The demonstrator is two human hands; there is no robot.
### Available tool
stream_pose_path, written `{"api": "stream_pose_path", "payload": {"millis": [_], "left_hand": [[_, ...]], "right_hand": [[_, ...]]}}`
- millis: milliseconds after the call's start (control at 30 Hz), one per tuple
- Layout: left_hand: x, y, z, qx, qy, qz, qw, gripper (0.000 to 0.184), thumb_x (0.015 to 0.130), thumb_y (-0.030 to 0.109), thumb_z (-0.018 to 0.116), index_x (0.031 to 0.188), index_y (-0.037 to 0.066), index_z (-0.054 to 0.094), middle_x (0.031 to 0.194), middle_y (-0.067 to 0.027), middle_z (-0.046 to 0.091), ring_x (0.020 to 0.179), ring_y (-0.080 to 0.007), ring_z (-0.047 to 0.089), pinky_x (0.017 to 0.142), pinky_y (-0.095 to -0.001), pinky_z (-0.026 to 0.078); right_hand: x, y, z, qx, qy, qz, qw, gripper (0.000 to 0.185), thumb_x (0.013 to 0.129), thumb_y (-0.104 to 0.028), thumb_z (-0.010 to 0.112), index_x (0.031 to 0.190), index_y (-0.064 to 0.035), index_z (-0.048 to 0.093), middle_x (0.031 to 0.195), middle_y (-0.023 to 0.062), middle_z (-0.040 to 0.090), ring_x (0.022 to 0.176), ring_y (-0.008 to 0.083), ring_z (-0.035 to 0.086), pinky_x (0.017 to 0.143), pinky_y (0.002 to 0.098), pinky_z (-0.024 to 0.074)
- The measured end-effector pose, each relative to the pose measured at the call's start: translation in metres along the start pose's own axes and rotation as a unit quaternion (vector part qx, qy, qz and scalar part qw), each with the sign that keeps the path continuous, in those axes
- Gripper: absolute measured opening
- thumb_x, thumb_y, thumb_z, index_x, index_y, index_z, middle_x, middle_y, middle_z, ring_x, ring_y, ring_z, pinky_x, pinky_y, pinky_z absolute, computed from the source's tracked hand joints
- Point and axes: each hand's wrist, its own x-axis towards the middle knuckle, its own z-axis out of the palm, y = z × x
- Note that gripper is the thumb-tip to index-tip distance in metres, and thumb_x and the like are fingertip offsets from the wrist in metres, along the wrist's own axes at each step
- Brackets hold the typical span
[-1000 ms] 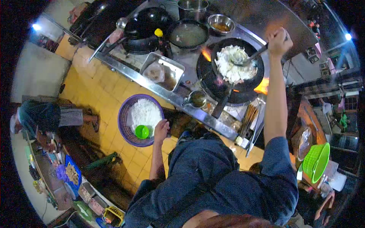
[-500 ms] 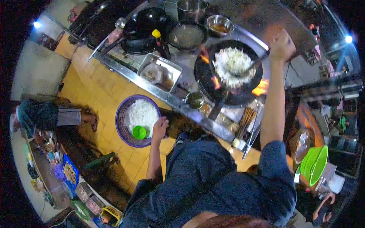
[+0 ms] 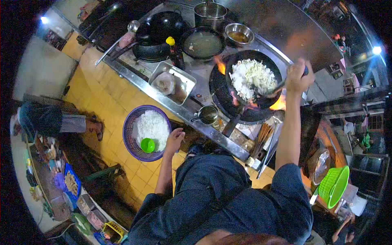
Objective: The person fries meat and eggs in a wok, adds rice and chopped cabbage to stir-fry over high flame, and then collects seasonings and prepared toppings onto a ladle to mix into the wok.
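Yellow floor point(image 3: 96, 87) below; right arm point(image 3: 290, 134) outstretched, right hand point(image 3: 299, 78) gripping ladle point(image 3: 279, 88).

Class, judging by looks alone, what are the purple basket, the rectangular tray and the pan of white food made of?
Purple basket: probably moulded plastic, from its even colour and mesh wall.
Rectangular tray: likely stainless steel, given its silvery shine.
Pan: apparently dark metal, dull black; iron or steel unclear.

Dark blue top point(image 3: 261, 208), short loose sleeves point(image 3: 292, 185), forearms point(image 3: 289, 139) bare.
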Motion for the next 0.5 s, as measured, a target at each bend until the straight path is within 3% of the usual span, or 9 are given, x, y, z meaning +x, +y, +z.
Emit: {"api": "stream_pose_path", "payload": {"millis": [33,100,167,200,233,333,500], "left_hand": [[-0.007,-0.001,-0.002,0.009,0.006,-0.004,1.000,0.035,0.085,0.020,0.057,0.112,-0.001,0.051,0.084,-0.0081,0.060,0.074,-0.0126,0.055,0.070,-0.0261,0.045],[-0.012,-0.006,-0.005,0.020,0.000,-0.030,0.999,0.034,0.085,0.019,0.056,0.112,-0.001,0.051,0.085,-0.0085,0.060,0.077,-0.0124,0.055,0.072,-0.0263,0.045],[-0.011,0.001,-0.009,0.038,-0.009,0.008,0.999,0.033,0.085,0.018,0.056,0.112,-0.001,0.051,0.088,-0.0089,0.061,0.079,-0.0125,0.056,0.073,-0.0262,0.045],[-0.015,0.003,-0.013,0.047,-0.014,0.039,0.998,0.033,0.086,0.018,0.056,0.112,-0.001,0.051,0.090,-0.0092,0.061,0.080,-0.0123,0.056,0.073,-0.0256,0.045],[-0.014,-0.001,-0.013,0.004,-0.009,0.003,1.000,0.033,0.085,0.019,0.057,0.112,-0.001,0.051,0.090,-0.0095,0.061,0.080,-0.0123,0.056,0.072,-0.0251,0.045],[-0.021,-0.015,-0.014,-0.019,0.002,0.029,0.999,0.035,0.085,0.025,0.057,0.111,0.002,0.053,0.085,-0.0034,0.060,0.075,-0.0101,0.054,0.066,-0.0241,0.043],[-0.023,-0.002,-0.014,0.014,0.012,-0.039,0.999,0.036,0.085,0.026,0.057,0.113,0.004,0.052,0.088,-0.0055,0.061,0.078,-0.0127,0.057,0.065,-0.0249,0.044]], "right_hand": [[-0.010,0.001,-0.004,-0.035,-0.002,-0.027,0.999,0.021,0.083,-0.017,0.057,0.071,0.0009,0.054,0.051,-0.0003,0.045,0.044,0.0073,0.043,0.041,0.0217,0.0319],[-0.014,0.007,-0.006,0.029,-0.016,-0.003,0.999,0.020,0.083,-0.014,0.055,0.071,0.0006,0.053,0.054,0.0003,0.047,0.044,0.0078,0.042,0.041,0.0229,0.0341],[0.009,-0.007,-0.003,-0.030,-0.022,-0.027,0.999,0.018,0.083,-0.013,0.054,0.072,0.0009,0.052,0.056,0.0010,0.049,0.044,0.0083,0.043,0.042,0.0238,0.0356],[0.007,-0.021,0.003,0.175,0.004,0.030,0.984,0.016,0.082,-0.010,0.053,0.069,-0.0010,0.049,0.057,0.0008,0.048,0.046,0.0073,0.042,0.042,0.0240,0.0351],[0.017,-0.015,0.009,0.181,0.002,0.024,0.983,0.016,0.082,-0.010,0.053,0.069,-0.0010,0.049,0.057,0.0008,0.048,0.046,0.0073,0.042,0.042,0.0240,0.0351],[0.015,0.003,0.002,0.083,-0.017,0.011,0.996,0.023,0.085,-0.012,0.047,0.063,-0.0044,0.043,0.053,0.0001,0.041,0.044,0.0073,0.036,0.040,0.0221,0.0297],[0.038,0.010,0.003,0.121,-0.013,-0.031,0.992,0.029,0.086,-0.018,0.045,0.059,-0.0054,0.043,0.050,0.0005,0.041,0.041,0.0086,0.037,0.039,0.0222,0.0285]]}}
